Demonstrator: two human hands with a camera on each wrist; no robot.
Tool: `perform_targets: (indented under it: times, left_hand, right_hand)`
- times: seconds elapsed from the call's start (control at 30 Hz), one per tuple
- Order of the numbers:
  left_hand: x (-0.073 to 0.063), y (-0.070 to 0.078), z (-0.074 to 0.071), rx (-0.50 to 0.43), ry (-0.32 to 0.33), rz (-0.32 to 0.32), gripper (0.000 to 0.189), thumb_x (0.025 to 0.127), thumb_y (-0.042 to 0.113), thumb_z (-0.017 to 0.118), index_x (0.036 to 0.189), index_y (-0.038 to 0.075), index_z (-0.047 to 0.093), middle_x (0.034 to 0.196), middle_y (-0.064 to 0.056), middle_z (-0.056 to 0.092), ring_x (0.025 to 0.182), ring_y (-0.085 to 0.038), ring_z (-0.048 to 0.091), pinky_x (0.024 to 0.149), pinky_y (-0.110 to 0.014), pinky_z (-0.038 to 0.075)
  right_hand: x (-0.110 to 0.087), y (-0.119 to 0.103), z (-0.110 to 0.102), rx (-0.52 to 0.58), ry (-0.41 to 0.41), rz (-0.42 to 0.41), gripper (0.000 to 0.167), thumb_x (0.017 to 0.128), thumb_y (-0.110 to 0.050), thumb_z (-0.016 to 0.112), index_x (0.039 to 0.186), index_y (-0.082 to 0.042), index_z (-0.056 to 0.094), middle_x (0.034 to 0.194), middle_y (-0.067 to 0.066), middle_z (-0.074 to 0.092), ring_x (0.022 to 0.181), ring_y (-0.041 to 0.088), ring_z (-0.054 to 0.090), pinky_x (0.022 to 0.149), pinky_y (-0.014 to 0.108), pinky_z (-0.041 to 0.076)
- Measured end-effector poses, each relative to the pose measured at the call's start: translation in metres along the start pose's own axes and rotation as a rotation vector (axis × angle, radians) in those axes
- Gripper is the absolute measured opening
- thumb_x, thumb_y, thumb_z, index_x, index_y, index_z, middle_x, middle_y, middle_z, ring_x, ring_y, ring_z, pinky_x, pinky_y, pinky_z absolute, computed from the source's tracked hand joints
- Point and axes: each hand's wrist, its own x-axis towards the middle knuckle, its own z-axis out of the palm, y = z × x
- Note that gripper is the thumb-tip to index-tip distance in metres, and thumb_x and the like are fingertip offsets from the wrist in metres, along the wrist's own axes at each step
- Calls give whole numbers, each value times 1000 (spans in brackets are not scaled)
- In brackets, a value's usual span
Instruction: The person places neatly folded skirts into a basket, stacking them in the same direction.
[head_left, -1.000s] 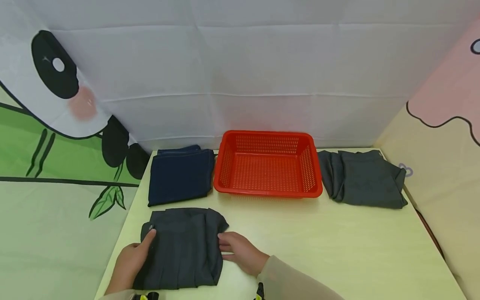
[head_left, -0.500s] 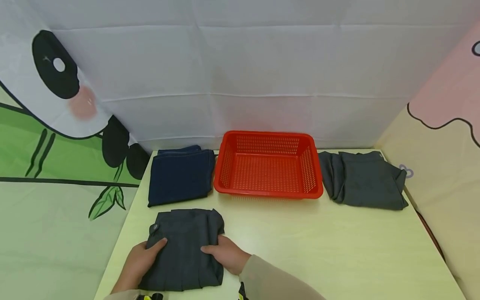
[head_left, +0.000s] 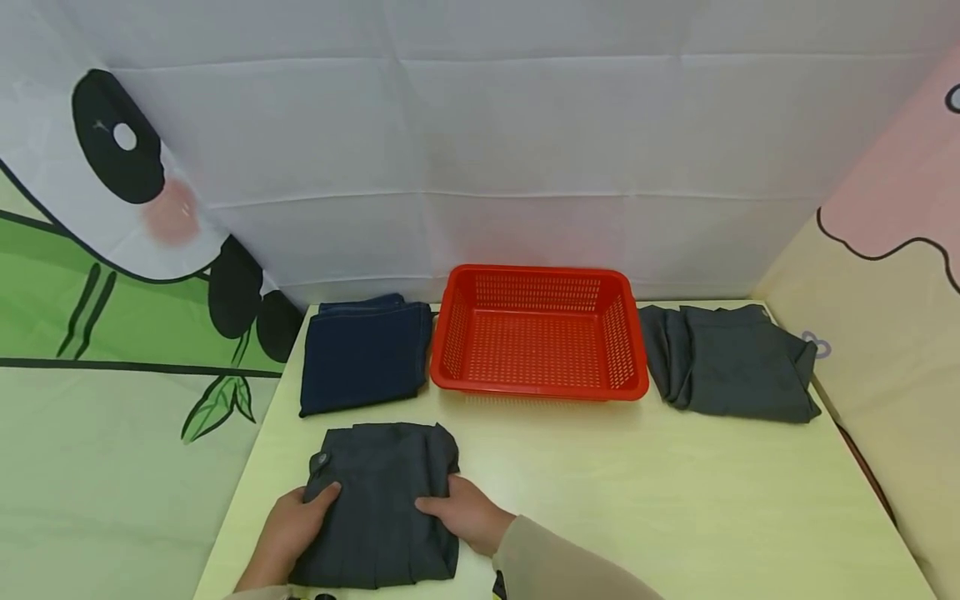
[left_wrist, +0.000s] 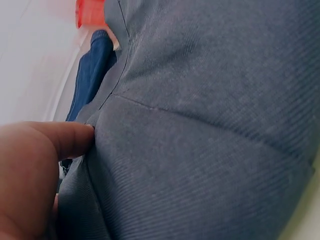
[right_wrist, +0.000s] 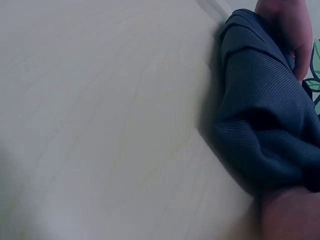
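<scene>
A folded dark grey garment (head_left: 382, 508) with pleat-like folds and a button at its upper left corner lies at the front left of the table. My left hand (head_left: 296, 529) grips its left edge, thumb on top and fingers out of sight underneath. At the opposite edge, my right hand (head_left: 468, 517) pinches the cloth with its thumb over the top. Seams and ribbed weave of the garment (left_wrist: 200, 130) fill much of the left wrist view. In the right wrist view, the rolled side of the garment (right_wrist: 265, 85) shows between both hands.
A red perforated basket (head_left: 540, 392) stands at the back middle of the pale table (head_left: 637, 508). Left of it lie folded navy jeans (head_left: 363, 358). To its right sits another folded dark grey garment (head_left: 746, 362). Fabric backdrops rise behind and beside the table.
My right hand has gone from touching the garment's right edge to gripping it, thumb on top. The left hand has shifted rightward along with the garment, whose button corner is now uncovered.
</scene>
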Motion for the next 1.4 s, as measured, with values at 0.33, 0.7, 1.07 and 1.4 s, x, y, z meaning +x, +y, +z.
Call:
perform_targets:
  times: [0.33, 0.7, 1.07, 1.4]
  left_hand:
    - [-13, 22, 29, -29, -18, 20, 83, 99, 54, 58, 129, -22, 51, 115, -37, 62, 104, -48, 63, 88, -60, 52]
    - [-32, 57, 80, -75, -13, 130, 63, 99, 42, 64, 126, -15, 60, 107, -22, 70, 97, -37, 68, 86, -56, 54]
    - [-49, 86, 128, -120, -23, 260, 53, 98, 35, 68, 124, -11, 62, 103, -13, 70, 91, -28, 68, 79, -50, 56]
    - [-58, 105, 151, -198, -216, 376, 56, 98, 32, 68, 130, -13, 57, 117, -19, 68, 108, -36, 66, 91, -56, 54]
  right_hand:
    - [-20, 6, -26, 44, 6, -51, 63, 97, -18, 71, 150, 4, 44, 141, 10, 60, 128, 28, 58, 112, 53, 40]
    - [-52, 22, -86, 85, -9, -90, 65, 99, -20, 69, 152, 6, 41, 141, 13, 60, 127, 27, 59, 110, 51, 43]
    - [-84, 34, -137, 72, 60, -87, 71, 101, -28, 67, 153, 9, 38, 142, 16, 59, 124, 26, 61, 107, 47, 48]
    - [-106, 39, -167, 41, 149, -40, 75, 101, -33, 66, 152, 12, 35, 140, 19, 60, 119, 27, 63, 103, 49, 50]
